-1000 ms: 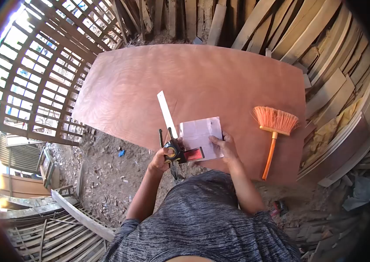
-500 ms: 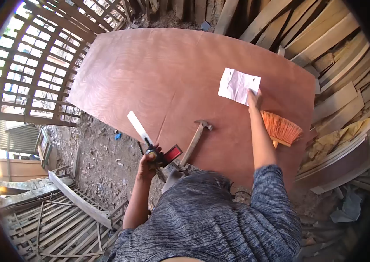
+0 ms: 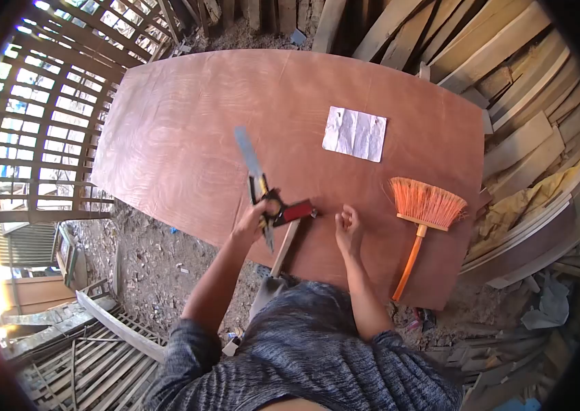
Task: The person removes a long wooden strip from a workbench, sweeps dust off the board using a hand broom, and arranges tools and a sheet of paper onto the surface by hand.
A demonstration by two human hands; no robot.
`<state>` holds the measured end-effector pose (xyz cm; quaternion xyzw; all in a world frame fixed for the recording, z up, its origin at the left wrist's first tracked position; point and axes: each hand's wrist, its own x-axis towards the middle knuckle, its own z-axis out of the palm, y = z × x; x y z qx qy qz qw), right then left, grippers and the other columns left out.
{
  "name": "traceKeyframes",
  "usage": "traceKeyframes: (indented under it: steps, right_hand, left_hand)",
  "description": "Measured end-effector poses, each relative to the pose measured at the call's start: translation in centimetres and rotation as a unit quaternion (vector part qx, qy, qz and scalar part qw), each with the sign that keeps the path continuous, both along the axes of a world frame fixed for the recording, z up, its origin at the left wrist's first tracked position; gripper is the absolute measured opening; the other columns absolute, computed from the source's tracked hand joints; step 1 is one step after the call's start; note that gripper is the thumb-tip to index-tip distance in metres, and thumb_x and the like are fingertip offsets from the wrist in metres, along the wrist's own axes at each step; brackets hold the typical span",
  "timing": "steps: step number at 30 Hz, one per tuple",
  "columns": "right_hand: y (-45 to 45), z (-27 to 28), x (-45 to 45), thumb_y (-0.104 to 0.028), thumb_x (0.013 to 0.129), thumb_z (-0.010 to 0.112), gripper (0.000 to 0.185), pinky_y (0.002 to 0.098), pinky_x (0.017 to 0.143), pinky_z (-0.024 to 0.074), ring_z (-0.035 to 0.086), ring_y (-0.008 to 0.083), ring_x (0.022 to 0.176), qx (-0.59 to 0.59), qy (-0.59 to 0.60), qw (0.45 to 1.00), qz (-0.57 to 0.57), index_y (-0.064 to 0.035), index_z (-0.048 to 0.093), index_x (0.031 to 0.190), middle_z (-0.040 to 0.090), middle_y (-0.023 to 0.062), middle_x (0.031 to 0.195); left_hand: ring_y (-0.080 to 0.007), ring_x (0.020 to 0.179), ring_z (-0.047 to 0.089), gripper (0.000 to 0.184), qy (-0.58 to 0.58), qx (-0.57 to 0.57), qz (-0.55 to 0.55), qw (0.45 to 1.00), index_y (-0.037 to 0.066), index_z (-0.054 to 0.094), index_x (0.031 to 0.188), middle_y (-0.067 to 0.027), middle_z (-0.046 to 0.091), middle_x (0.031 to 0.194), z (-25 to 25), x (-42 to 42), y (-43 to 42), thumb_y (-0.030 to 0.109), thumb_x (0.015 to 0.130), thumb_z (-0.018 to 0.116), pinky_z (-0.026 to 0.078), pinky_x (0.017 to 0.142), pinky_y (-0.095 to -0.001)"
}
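My left hand [image 3: 253, 220] is closed around a combination square [image 3: 281, 211] with a steel blade, a black body and a red-faced head, held above the reddish plywood sheet [image 3: 187, 137]. Its blade points up and away to the left. Just right of the red head is my right hand [image 3: 349, 233], fingers loosely curled with a gap at the thumb, and no object shows in it. Under the square lies a hammer, its wooden handle [image 3: 286, 248] showing and its head hidden. A creased white paper [image 3: 355, 133] rests on the plywood beyond my right hand.
An orange broom [image 3: 429, 204] lies on the plywood at the right. Stacked boards [image 3: 509, 68] line the back and right side. A wooden lattice [image 3: 36, 116] stands at the left, and slatted wood [image 3: 98, 349] lies below it on the littered dirt ground [image 3: 146, 253].
My right hand has left the paper and come back toward the square. My left hand has carried the square up and right, over the hammer. The camera view has shifted, showing the broom's handle.
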<state>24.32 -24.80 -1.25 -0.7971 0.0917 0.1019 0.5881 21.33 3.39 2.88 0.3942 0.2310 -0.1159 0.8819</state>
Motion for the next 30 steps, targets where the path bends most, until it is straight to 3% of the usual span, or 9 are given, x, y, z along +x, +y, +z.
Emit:
traceKeyframes:
  steps: [2,8,16,19,20,22,24,28,30]
  right_hand:
    - [0.1,1.0,-1.3,-0.008,0.089,0.065,0.028,0.0336,0.082,0.0521,0.060,0.0253,0.102,0.009,0.012,1.000,-0.006,0.0001,0.057,0.114,0.059,0.0157,0.113]
    - [-2.9,1.3,-3.2,-0.005,0.089,0.064,0.022,0.0332,0.082,0.0533,0.060,0.0279,0.101,-0.028,-0.086,0.996,0.001,0.0018,0.058,0.108,0.059,0.0158,0.113]
    - [-6.9,2.0,-5.3,-0.006,0.089,0.064,0.019,0.0300,0.075,0.0519,0.062,0.0224,0.090,-0.071,-0.023,0.994,-0.074,0.0008,0.060,0.107,0.059,0.0142,0.113]
    - [-7.5,1.3,-5.3,-0.005,0.089,0.064,0.020,0.0296,0.073,0.0516,0.062,0.0209,0.087,-0.075,-0.039,0.993,-0.083,-0.0002,0.060,0.107,0.059,0.0137,0.113]
    - [-7.5,1.1,-5.3,-0.005,0.089,0.064,0.020,0.0297,0.073,0.0515,0.062,0.0208,0.087,-0.071,-0.036,0.993,-0.083,-0.0005,0.060,0.107,0.059,0.0136,0.112]
    - [-7.3,1.1,-4.8,-0.005,0.089,0.064,0.019,0.0300,0.073,0.0514,0.061,0.0206,0.086,-0.064,-0.042,0.994,-0.080,-0.0010,0.060,0.107,0.060,0.0133,0.112]
    - [-7.0,1.1,-4.5,-0.005,0.089,0.064,0.019,0.0305,0.072,0.0511,0.061,0.0204,0.084,-0.058,-0.060,0.993,-0.079,-0.0012,0.060,0.107,0.060,0.0129,0.111]
    - [-7.4,0.8,-4.3,-0.008,0.091,0.062,0.016,0.0283,0.067,0.0493,0.059,0.0182,0.081,-0.099,-0.038,0.993,-0.058,-0.0014,0.060,0.106,0.060,0.0112,0.110]
    - [-7.4,0.7,-4.4,-0.010,0.092,0.061,0.016,0.0263,0.064,0.0480,0.058,0.0165,0.079,-0.092,-0.049,0.993,-0.059,-0.0014,0.060,0.106,0.060,0.0102,0.109]
  left_hand:
    - [-0.0133,0.083,0.062,0.048,0.049,0.019,0.007,0.999,0.002,0.052,0.131,-0.0032,0.059,0.096,1.0,5.7,-0.7,0.008,0.084,0.056,0.054,0.074,-0.0281]
    - [-0.0129,0.067,0.059,0.018,0.087,0.118,0.026,0.989,0.005,0.065,0.089,-0.0031,0.061,0.078,-3.0,18.9,0.2,0.017,0.076,0.066,0.051,0.061,-0.0256]
    - [-0.0131,0.056,0.058,0.018,0.113,0.265,0.007,0.958,0.004,0.067,0.075,-0.0027,0.062,0.069,-5.0,27.5,1.3,0.018,0.068,0.074,0.046,0.050,-0.0272]
    - [-0.0117,0.054,0.057,0.017,0.115,0.419,0.014,0.900,0.005,0.067,0.075,-0.0006,0.059,0.063,-5.7,28.6,1.6,0.018,0.066,0.074,0.047,0.050,-0.0263]
    - [-0.0189,0.075,0.065,0.027,0.095,0.408,-0.006,0.908,0.006,0.068,0.080,-0.0112,0.065,0.088,-6.5,29.0,2.2,0.026,0.063,0.075,0.053,0.067,-0.0328]
    - [-0.0288,0.104,0.057,0.037,0.115,0.511,-0.002,0.852,0.006,0.069,0.087,-0.0217,0.053,0.119,-6.7,29.7,2.6,0.031,0.061,0.076,0.049,0.087,-0.0399]
    - [-0.0456,0.141,0.018,0.058,0.155,0.599,-0.031,0.785,0.008,0.069,0.104,-0.0298,0.008,0.155,-4.5,29.2,1.5,0.040,0.056,0.076,0.027,0.113,-0.0497]
    - [-0.0486,0.143,0.006,0.063,0.190,0.619,-0.077,0.758,0.006,0.069,0.106,-0.0296,0.003,0.156,-3.5,29.4,1.5,0.041,0.054,0.077,0.025,0.115,-0.0495]
    - [-0.0446,0.136,0.029,0.054,0.215,0.546,-0.025,0.809,0.003,0.069,0.096,-0.0306,0.028,0.145,-4.0,29.6,3.1,0.036,0.055,0.078,0.038,0.105,-0.0471]
